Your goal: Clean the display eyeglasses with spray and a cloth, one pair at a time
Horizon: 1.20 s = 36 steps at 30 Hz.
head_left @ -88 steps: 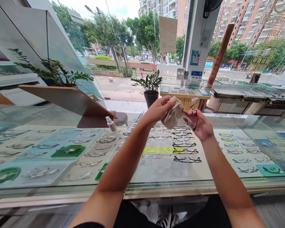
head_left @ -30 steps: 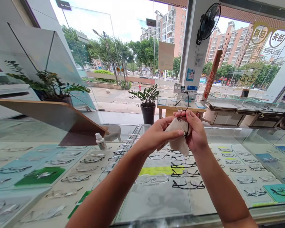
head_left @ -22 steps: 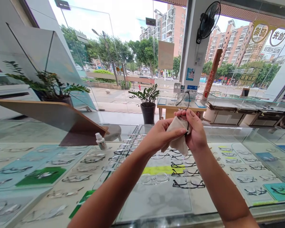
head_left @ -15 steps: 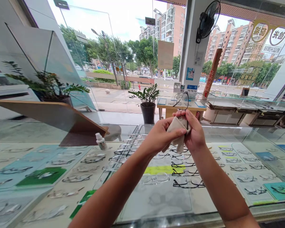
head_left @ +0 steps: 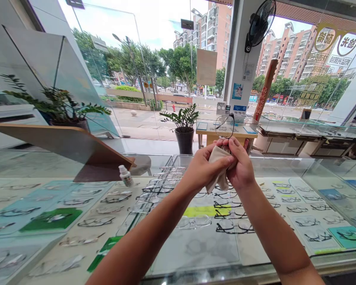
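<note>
Cloth now overlaps the glasses (earlier just beside them), hands gripping both.

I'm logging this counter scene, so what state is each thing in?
Cloth: bunched, lower end hanging
Held glasses: one lens uncovered, other hidden
Left hand: closed on the cloth
Right hand: closed on the held glasses
Bottle: standing
Potted plant: upright
Wall fan: running or not, cannot tell

Single head view faces forward, down; left hand, right hand near, glass counter below, window beyond.
</note>
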{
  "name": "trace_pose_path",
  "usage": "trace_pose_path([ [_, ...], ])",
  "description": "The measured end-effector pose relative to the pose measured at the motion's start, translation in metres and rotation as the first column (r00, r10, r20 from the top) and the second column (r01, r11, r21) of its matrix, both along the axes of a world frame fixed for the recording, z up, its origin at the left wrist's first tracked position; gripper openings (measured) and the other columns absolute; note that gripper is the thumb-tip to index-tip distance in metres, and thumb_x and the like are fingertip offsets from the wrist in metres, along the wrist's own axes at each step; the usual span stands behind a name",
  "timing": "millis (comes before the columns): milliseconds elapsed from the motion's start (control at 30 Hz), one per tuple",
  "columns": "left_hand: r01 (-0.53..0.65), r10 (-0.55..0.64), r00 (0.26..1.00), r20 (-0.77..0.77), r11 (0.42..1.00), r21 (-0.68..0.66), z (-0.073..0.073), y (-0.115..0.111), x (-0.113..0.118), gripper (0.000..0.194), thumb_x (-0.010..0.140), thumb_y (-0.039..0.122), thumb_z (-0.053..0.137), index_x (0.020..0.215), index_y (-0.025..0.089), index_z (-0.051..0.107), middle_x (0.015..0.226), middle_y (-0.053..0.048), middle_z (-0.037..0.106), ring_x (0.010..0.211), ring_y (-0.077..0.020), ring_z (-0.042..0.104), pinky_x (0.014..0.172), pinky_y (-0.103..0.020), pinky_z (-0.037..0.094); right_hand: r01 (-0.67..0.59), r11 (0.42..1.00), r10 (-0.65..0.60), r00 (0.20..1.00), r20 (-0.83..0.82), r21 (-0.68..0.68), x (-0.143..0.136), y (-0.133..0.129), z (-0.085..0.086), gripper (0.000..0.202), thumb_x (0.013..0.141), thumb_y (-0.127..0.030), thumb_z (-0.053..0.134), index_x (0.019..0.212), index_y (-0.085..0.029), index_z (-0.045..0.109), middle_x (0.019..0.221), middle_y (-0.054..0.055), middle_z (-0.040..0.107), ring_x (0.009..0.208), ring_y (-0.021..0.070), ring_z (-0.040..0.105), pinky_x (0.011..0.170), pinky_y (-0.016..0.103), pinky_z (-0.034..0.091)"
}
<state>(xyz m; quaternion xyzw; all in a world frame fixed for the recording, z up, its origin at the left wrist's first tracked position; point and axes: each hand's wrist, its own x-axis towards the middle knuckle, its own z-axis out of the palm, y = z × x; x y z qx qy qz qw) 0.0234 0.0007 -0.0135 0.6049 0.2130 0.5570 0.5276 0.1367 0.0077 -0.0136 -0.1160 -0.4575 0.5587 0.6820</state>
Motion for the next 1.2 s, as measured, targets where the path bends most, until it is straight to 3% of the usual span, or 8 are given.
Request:
trace_pose_path([
  [200,0.055,-0.055,0.991,-0.121,0.998,-0.002,0.004,0.003,-0.01,0.049,0.076,0.049,0.087,0.111,0.016,0.076,0.085,-0.002,0.07,0.072,-0.0112,0.056,0.066,-0.023,0.044,0.042,0.999,-0.044,0.996,0.074,0.032,0.005,0.004,0.002,0.023,0.079,-0.044,0.083,0.077,-0.024,0.071,0.087,0.0,0.072,0.083,0.0152,0.064,0.081,0.029,0.056],
  [333,0.109,-0.115,0.981,-0.159,0.993,-0.043,0.009,0.003,-0.016,0.048,0.074,0.057,0.087,0.092,0.013,0.076,0.079,-0.003,0.07,0.067,-0.0111,0.055,0.061,-0.023,0.042,0.051,0.998,-0.053,0.996,0.071,0.033,0.006,0.002,0.004,0.022,0.08,-0.042,0.083,0.075,-0.024,0.071,0.086,0.0,0.071,0.079,0.0138,0.06,0.076,0.027,0.054],
  [467,0.104,-0.114,0.987,-0.117,0.99,-0.093,0.009,0.001,-0.015,0.045,0.067,0.052,0.092,0.08,0.013,0.075,0.074,-0.003,0.069,0.065,-0.0115,0.056,0.06,-0.024,0.042,0.053,0.998,-0.055,0.995,0.085,0.025,0.004,-0.001,0.004,0.021,0.082,-0.042,0.08,0.076,-0.025,0.07,0.087,0.0,0.071,0.081,0.0143,0.06,0.077,0.028,0.053],
  [633,0.019,-0.02,1.0,-0.014,0.996,-0.092,0.002,-0.003,-0.003,0.039,0.067,0.046,0.092,0.082,0.014,0.075,0.072,-0.001,0.067,0.065,-0.0111,0.055,0.062,-0.024,0.043,0.117,0.993,-0.118,0.99,0.083,0.02,0.001,-0.003,0.004,0.019,0.083,-0.041,0.076,0.075,-0.025,0.069,0.087,0.001,0.07,0.085,0.0165,0.061,0.082,0.031,0.054],
  [800,-0.134,0.134,0.991,0.027,0.991,-0.005,-0.004,-0.006,0.01,0.038,0.076,0.048,0.086,0.093,0.015,0.076,0.077,0.0,0.069,0.068,-0.0108,0.056,0.064,-0.023,0.044,0.157,0.987,-0.157,0.987,0.039,0.021,-0.006,-0.007,0.002,0.018,0.087,-0.04,0.073,0.079,-0.025,0.068,0.089,0.001,0.07,0.086,0.0161,0.063,0.089,0.032,0.054],
  [1000,-0.277,0.269,0.945,0.184,0.961,0.017,-0.011,-0.006,0.023,0.041,0.078,0.047,0.085,0.102,0.016,0.075,0.112,-0.007,0.078,0.1,-0.0175,0.07,0.09,-0.027,0.055,0.182,0.983,-0.182,0.979,-0.087,-0.007,-0.023,-0.015,-0.003,0.022,0.089,-0.044,0.068,0.078,-0.025,0.066,0.084,0.002,0.07,0.099,0.0195,0.068,0.099,0.036,0.056],
  [1200,-0.353,0.346,0.924,0.161,0.936,0.014,-0.014,-0.006,0.024,0.043,0.081,0.054,0.081,0.102,0.016,0.076,0.109,-0.009,0.079,0.098,-0.0192,0.071,0.084,-0.028,0.056,0.178,0.984,-0.177,0.981,-0.085,0.013,-0.028,-0.019,-0.005,0.019,0.087,-0.042,0.069,0.079,-0.025,0.065,0.086,0.002,0.073,0.104,0.0202,0.07,0.104,0.038,0.056],
])
